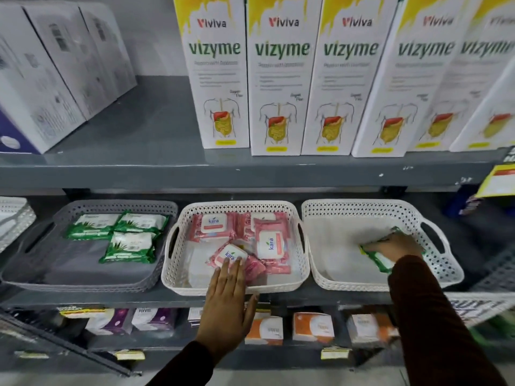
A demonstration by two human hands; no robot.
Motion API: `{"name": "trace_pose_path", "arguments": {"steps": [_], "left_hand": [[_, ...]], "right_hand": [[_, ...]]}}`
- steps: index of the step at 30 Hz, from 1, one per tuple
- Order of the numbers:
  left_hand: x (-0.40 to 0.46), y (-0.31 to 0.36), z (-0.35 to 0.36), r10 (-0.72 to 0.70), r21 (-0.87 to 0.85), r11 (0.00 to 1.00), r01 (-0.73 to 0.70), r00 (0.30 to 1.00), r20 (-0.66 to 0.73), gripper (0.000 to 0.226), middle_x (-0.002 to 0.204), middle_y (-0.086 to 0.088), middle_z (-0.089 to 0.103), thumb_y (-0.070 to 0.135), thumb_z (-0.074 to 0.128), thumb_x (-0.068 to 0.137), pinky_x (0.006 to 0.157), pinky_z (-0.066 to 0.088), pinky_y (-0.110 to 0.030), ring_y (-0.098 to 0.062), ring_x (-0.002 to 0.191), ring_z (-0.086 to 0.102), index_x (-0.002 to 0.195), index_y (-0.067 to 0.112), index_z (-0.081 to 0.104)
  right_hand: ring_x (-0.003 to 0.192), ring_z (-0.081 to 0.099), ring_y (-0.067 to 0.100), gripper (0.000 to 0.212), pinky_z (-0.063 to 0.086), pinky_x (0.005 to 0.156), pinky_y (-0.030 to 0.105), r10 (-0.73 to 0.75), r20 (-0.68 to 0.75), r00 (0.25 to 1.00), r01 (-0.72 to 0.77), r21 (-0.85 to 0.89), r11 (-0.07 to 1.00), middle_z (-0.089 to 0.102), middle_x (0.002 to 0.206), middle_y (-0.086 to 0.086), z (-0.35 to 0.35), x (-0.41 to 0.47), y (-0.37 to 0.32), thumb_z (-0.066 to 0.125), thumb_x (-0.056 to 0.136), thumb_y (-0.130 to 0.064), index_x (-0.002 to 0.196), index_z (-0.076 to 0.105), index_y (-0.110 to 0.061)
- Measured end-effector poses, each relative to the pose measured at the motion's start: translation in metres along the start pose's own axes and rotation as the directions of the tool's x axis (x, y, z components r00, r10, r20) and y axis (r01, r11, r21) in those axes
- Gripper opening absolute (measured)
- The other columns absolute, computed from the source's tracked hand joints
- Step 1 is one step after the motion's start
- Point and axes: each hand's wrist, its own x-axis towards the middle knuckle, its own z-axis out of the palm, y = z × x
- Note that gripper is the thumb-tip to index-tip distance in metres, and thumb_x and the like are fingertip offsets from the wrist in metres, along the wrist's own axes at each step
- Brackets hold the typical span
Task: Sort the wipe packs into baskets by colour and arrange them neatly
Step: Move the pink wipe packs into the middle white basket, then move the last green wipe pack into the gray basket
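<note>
The right grip (390, 246) held a green pack (376, 259) in the white basket (446, 274). The left grip (228, 291) lay flat, loose, on a pink pack (227, 256). It seemed best to lift the green one gently.

The green wipe pack (376, 257) is largely covered under the right hand's (394, 245) fingers (motion-blurred).

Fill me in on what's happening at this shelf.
A person is sorting wipe packs into baskets by colour. The right hand grips a green pack inside the right white basket, which holds nothing else visible. The left hand rests its fingertips on a pink pack at the front of the middle white basket, where several pink packs lie loosely. The grey basket on the left already holds three green packs.
</note>
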Motion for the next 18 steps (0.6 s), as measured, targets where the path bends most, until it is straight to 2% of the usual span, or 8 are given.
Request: {"name": "trace_pose_path", "arguments": {"steps": [2, 4, 6, 8, 10, 12, 16, 18], "left_hand": [[0.001, 0.003, 0.001, -0.015, -0.003, 1.000, 0.015, 1.000, -0.002, 0.069, 0.160, -0.010, 0.019, 0.048, 0.031, 0.099, 0.117, 0.009, -0.044, -0.024, 0.149, 0.005, 0.153, 0.006, 0.021], [0.002, 0.003, 0.002, -0.015, -0.018, 1.000, 0.014, 1.000, -0.016, 0.069, 0.160, -0.010, 0.021, 0.046, 0.035, 0.098, 0.117, 0.009, -0.044, -0.025, 0.148, 0.007, 0.152, 0.006, 0.023], [0.001, 0.002, 0.002, -0.003, -0.029, 1.000, 0.003, 1.000, -0.026, 0.069, 0.159, -0.010, 0.022, 0.046, 0.034, 0.098, 0.117, 0.009, -0.044, -0.025, 0.148, 0.008, 0.152, 0.006, 0.022], [0.000, 0.000, 0.002, 0.013, -0.055, 0.998, -0.015, 0.999, -0.031, 0.068, 0.158, -0.010, 0.022, 0.046, 0.034, 0.098, 0.117, 0.012, -0.044, -0.025, 0.148, 0.011, 0.153, 0.008, 0.020], [0.000, 0.000, 0.000, 0.026, -0.075, 0.997, -0.027, 0.999, -0.019, 0.067, 0.159, -0.008, 0.021, 0.046, 0.033, 0.099, 0.116, 0.013, -0.044, -0.026, 0.148, 0.013, 0.154, 0.010, 0.017], [0.000, -0.003, -0.001, 0.045, -0.080, 0.996, -0.045, 0.999, 0.002, 0.066, 0.161, -0.006, 0.018, 0.046, 0.033, 0.100, 0.117, 0.011, -0.044, -0.023, 0.149, 0.011, 0.155, 0.012, 0.016], [0.000, -0.009, -0.003, 0.069, -0.085, 0.994, -0.066, 0.997, 0.043, 0.067, 0.163, -0.002, 0.010, 0.047, 0.031, 0.101, 0.118, 0.008, -0.042, -0.019, 0.150, 0.002, 0.156, 0.014, 0.011], [-0.001, -0.013, -0.007, 0.097, -0.098, 0.991, -0.093, 0.994, 0.042, 0.067, 0.163, 0.000, 0.007, 0.048, 0.030, 0.101, 0.118, 0.007, -0.040, -0.018, 0.150, 0.000, 0.156, 0.015, 0.010]], "right_hand": [[0.109, 0.063, 0.036, 0.115, 0.053, 0.093, 0.043, -0.038, 0.021, 0.999, 0.040, -0.099, 0.994, 0.066, 0.119, 0.019, -0.005, -0.008, 0.002, 0.078, 0.024, -0.068, 0.120, 0.059, -0.008], [0.102, 0.065, 0.034, 0.089, 0.053, 0.083, 0.034, -0.101, 0.078, 0.992, 0.112, -0.139, 0.984, 0.068, 0.106, 0.016, -0.023, -0.044, -0.012, 0.090, 0.040, -0.050, 0.110, 0.062, -0.003], [0.091, 0.067, 0.031, 0.067, 0.051, 0.073, 0.030, -0.118, 0.176, 0.977, 0.140, -0.118, 0.983, 0.070, 0.093, 0.014, -0.033, -0.055, -0.019, 0.093, 0.050, -0.038, 0.097, 0.066, 0.000], [0.100, 0.065, 0.031, 0.074, 0.053, 0.084, 0.033, -0.139, 0.234, 0.962, 0.174, -0.140, 0.975, 0.069, 0.109, 0.014, -0.034, -0.063, -0.022, 0.094, 0.049, -0.031, 0.111, 0.065, -0.004], [0.115, 0.057, 0.033, 0.092, 0.050, 0.097, 0.041, -0.172, 0.203, 0.964, 0.207, -0.162, 0.965, 0.060, 0.128, 0.013, -0.024, -0.066, -0.018, 0.093, 0.048, -0.018, 0.132, 0.055, -0.018], [0.113, 0.058, 0.032, 0.101, 0.051, 0.096, 0.039, -0.224, 0.202, 0.953, 0.249, -0.106, 0.963, 0.061, 0.128, 0.011, -0.011, -0.069, -0.012, 0.089, 0.047, -0.008, 0.139, 0.049, -0.022], [0.085, 0.063, 0.025, 0.075, 0.054, 0.073, 0.033, -0.300, 0.069, 0.951, 0.301, 0.008, 0.954, 0.067, 0.099, 0.005, 0.004, -0.086, -0.013, 0.086, 0.045, -0.022, 0.115, 0.061, -0.021], [0.082, 0.062, 0.027, 0.068, 0.051, 0.068, 0.033, -0.312, -0.074, 0.947, 0.317, 0.077, 0.945, 0.062, 0.099, 0.008, 0.009, -0.102, -0.023, 0.085, 0.049, -0.023, 0.112, 0.060, -0.019]]}}
